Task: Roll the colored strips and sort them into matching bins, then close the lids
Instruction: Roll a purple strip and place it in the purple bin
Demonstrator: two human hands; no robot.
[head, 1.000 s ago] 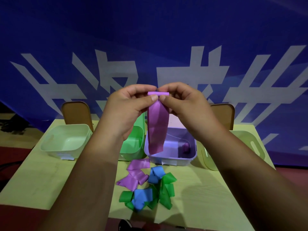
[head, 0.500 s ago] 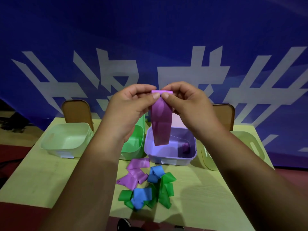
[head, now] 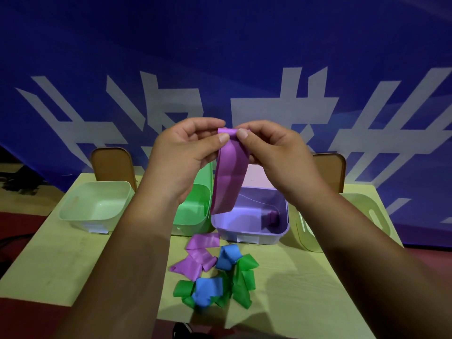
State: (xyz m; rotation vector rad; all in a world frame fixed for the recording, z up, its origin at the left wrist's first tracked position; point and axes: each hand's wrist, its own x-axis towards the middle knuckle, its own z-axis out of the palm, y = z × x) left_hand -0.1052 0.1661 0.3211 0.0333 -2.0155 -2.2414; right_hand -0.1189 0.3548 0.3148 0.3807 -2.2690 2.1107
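Far left of the fingers, a pale bin (head: 97, 204) stands open on the bench (head: 49, 265). A brown lid (head: 111, 165) stands upright behind it, in front of the blue banner (head: 220, 57).

The left hand (head: 186, 157) is raised above the bench. Its fingers (head: 221, 138) are curled, with thumb and forefinger pinching the left end of the rolled top of a strip (head: 228, 182). Below that hand sits a green bin (head: 195, 209), open and partly hidden by the wrist.

The strip is purple and hangs straight down from the fingers. Its top edge is turned into a small tight roll between both thumbs. Its loose end shows in front of the left edge of the purple bin (head: 256, 232).

That bin lies directly below the fingers, open, with one purple roll (head: 271, 216) in its right side. The right hand (head: 278, 157) mirrors the left, fingers curled, with thumb and forefinger pinching the right end of the rolled top. The two thumbs are just beside each other.

Right of the fingers and lower, a second lid (head: 330, 170) stands behind the right wrist. Further right a light-green bin (head: 367, 216) sits tilted, with slots in its walls. How it rests I cannot tell.

Lower still, nearer than the purple bin, a loose pile lies on the bench. It has purple strips (head: 198, 255) at left, blue strips (head: 227, 258) in the middle, and green strips (head: 244, 280) at right and front, all overlapping.
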